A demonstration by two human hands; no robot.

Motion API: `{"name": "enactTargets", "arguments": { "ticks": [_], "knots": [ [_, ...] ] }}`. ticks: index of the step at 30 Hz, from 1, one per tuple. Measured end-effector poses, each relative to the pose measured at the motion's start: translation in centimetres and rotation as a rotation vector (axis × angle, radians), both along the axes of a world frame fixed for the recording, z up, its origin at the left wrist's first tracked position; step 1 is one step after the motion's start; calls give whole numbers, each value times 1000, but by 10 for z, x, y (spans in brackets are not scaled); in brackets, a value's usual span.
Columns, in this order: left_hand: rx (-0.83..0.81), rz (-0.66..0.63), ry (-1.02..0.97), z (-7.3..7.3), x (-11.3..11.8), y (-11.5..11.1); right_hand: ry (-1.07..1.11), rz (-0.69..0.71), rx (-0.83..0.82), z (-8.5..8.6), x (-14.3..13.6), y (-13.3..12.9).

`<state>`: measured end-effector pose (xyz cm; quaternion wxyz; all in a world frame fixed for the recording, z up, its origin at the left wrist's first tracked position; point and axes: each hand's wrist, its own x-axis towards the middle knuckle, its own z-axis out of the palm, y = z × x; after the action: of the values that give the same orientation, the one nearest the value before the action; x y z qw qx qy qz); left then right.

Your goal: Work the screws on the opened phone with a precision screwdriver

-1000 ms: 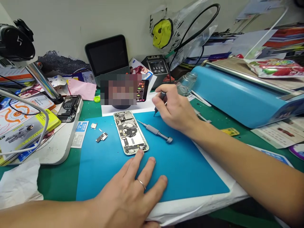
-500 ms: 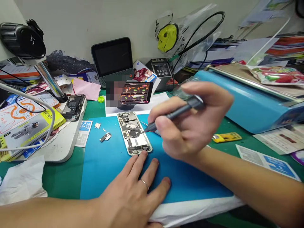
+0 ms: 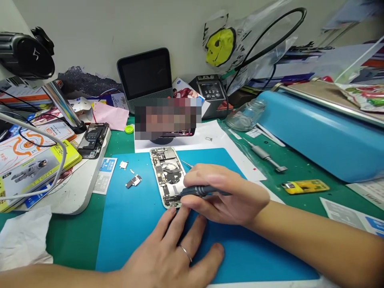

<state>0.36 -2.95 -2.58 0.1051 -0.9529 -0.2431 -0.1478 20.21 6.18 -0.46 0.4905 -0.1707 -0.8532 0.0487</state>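
An opened phone point(image 3: 168, 176) with its inner parts showing lies on the blue mat point(image 3: 126, 228). My left hand point(image 3: 177, 248) rests palm down on the mat, fingers spread, fingertips at the phone's lower edge; a ring is on one finger. In my right hand point(image 3: 225, 194) is a dark screwdriver point(image 3: 198, 191), pinched between thumb and fingers, its front end over the phone's lower right part. The tip is too small to make out. Small metal parts point(image 3: 133, 181) lie left of the phone. Part of a thin tool point(image 3: 187, 163) shows beyond my right hand.
A white stand base point(image 3: 75, 196) holding boxes and another opened phone point(image 3: 93, 140) is at left. Behind the mat stand a dark-screened device point(image 3: 145, 76) and a propped screen, partly blurred. Right are a glass jar point(image 3: 246, 115), a grey tool point(image 3: 265, 156) and a blue machine point(image 3: 318, 136).
My right hand has come down and left with the screwdriver, from above the phone's middle to its lower end. My left hand stays at the phone's edge. The view has shifted slightly.
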Motion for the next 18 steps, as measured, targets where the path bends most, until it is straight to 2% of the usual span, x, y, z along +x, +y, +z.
{"name": "enactTargets", "arguments": {
  "ticks": [3,8,18],
  "knots": [
    [-23,-10,35,2,0,0,13,56,104,1,-1,2],
    [-80,-31,75,3,0,0,157,38,64,-3,-2,8],
    [-153,-78,168,3,-2,0,135,25,48,-11,-6,7]
  ]
}}
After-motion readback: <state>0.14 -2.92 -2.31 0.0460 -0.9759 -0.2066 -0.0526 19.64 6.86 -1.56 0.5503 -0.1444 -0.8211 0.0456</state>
